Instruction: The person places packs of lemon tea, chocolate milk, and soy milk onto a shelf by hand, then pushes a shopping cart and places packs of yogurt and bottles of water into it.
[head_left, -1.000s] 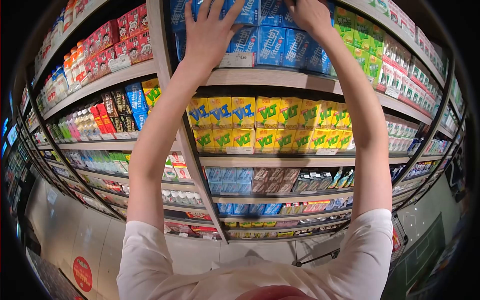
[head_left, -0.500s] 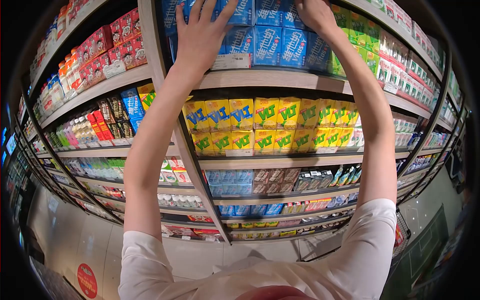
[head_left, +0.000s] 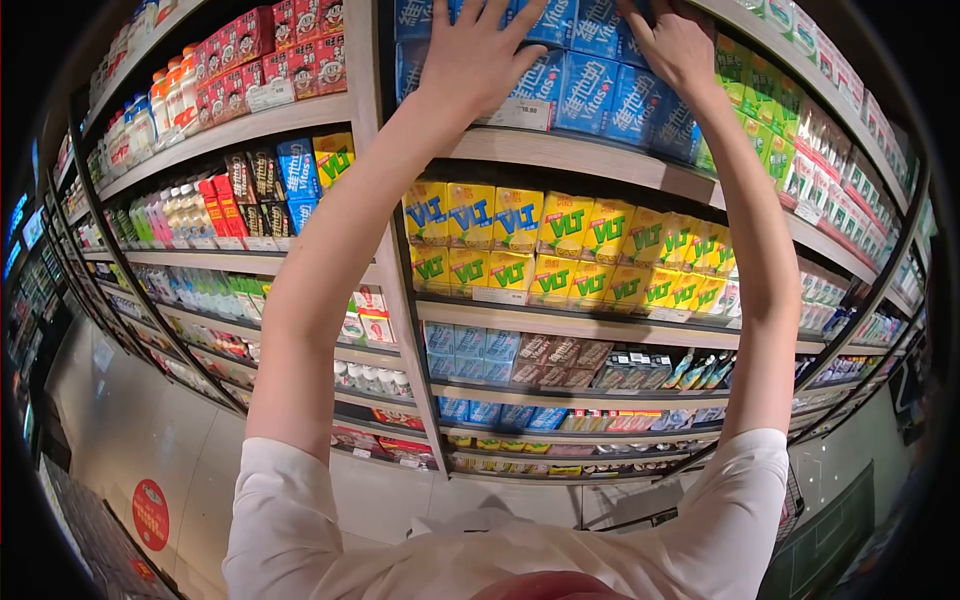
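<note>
Blue drink cartons [head_left: 588, 92] stand stacked on the upper shelf [head_left: 560, 152] in front of me. My left hand [head_left: 478, 58] rests against the fronts of the blue cartons at the left, its fingers spread and nothing gripped. At the top edge, my right hand [head_left: 676, 45] touches the blue cartons farther right, with thumb and fingers apart; some fingertips are cut off by the frame. Below my left hand a price tag [head_left: 520, 113] hangs on the shelf edge. Yellow VLT cartons [head_left: 565, 225] fill the shelf below, between my forearms.
Green cartons [head_left: 762, 100] stand right of the blue ones. Red cartons [head_left: 305, 65] and white bottles with orange caps are at the upper left, past an upright panel [head_left: 378, 140]. Lower shelves hold more drinks. A cart [head_left: 790, 505] is partly visible at lower right.
The shelves have shifted and tilted in view, with the blue cartons now farther right. Both hands have moved right in the picture and stay at the blue cartons.
</note>
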